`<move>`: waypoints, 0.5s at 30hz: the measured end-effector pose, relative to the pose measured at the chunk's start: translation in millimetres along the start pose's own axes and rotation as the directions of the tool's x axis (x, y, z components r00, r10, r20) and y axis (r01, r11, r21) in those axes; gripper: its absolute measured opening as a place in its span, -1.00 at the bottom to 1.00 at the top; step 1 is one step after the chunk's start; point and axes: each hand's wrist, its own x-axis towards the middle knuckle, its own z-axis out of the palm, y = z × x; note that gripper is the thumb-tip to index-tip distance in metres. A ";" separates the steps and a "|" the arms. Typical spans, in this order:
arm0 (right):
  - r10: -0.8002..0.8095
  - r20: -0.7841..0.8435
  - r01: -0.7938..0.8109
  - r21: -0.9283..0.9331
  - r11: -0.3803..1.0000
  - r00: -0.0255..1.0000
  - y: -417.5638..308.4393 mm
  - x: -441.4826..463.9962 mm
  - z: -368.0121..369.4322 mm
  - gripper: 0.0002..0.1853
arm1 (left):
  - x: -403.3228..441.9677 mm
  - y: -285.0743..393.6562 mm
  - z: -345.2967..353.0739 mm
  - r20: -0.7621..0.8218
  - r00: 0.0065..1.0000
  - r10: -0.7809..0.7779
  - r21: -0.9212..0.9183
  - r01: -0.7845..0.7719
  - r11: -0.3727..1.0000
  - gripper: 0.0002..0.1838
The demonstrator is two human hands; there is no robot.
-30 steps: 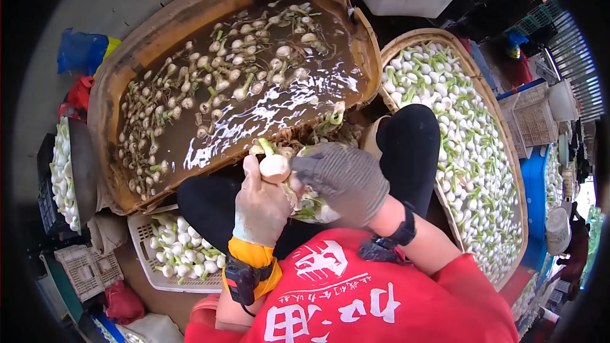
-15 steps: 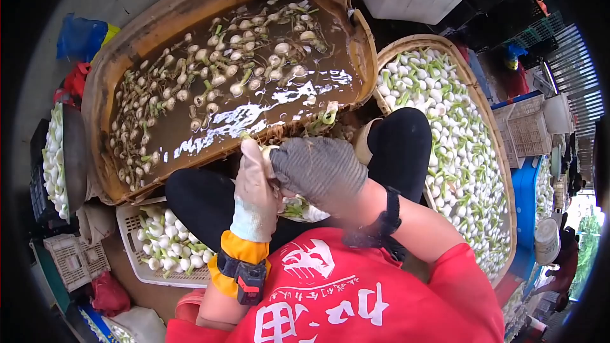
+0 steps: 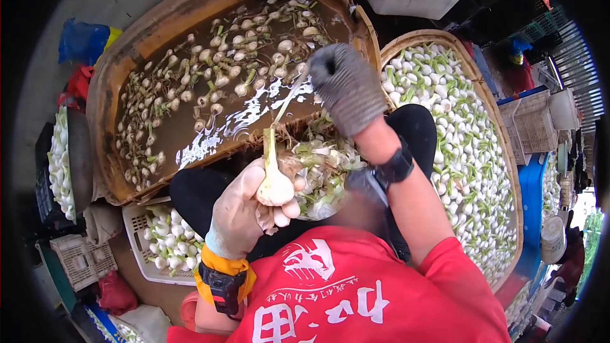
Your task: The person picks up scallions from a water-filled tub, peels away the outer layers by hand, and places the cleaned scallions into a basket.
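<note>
Beside the heap of peelings (image 3: 327, 168), the bulb (image 3: 275, 189) sits stem-up, grasped in the left hand (image 3: 232, 216)! Over by the tub (image 3: 103, 105), the right hand (image 3: 349, 86) clenches a pale strip (image 3: 290, 98) stretched from the stem (image 3: 271, 147): peeling, it seems. Any further pull calls for a steady hold low on that bulb.

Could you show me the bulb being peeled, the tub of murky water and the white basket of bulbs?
Bulb (image 3: 275, 189): head view, on its round white body.
Tub of murky water (image 3: 101, 109): head view, on its left wall.
White basket (image 3: 136, 239): head view, on its left side wall.
</note>
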 end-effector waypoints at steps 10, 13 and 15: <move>0.246 0.357 -0.320 0.165 0.933 0.901 12.0 -84.0 -9.9 -0.70 | 3.0 -3.5 -0.9 -0.112 0.987 0.115 0.303 -0.077 0.950 -0.55; 0.264 0.510 -0.468 0.326 0.821 0.819 -22.8 -77.2 -29.7 -0.67 | 8.8 -1.0 3.4 -0.055 0.998 0.044 0.357 -0.021 0.934 -0.54; 0.216 0.508 -0.364 0.211 0.907 0.834 -24.8 -75.2 -20.9 -0.64 | 13.7 -5.9 8.5 -0.035 0.995 0.091 0.399 -0.070 0.914 -0.48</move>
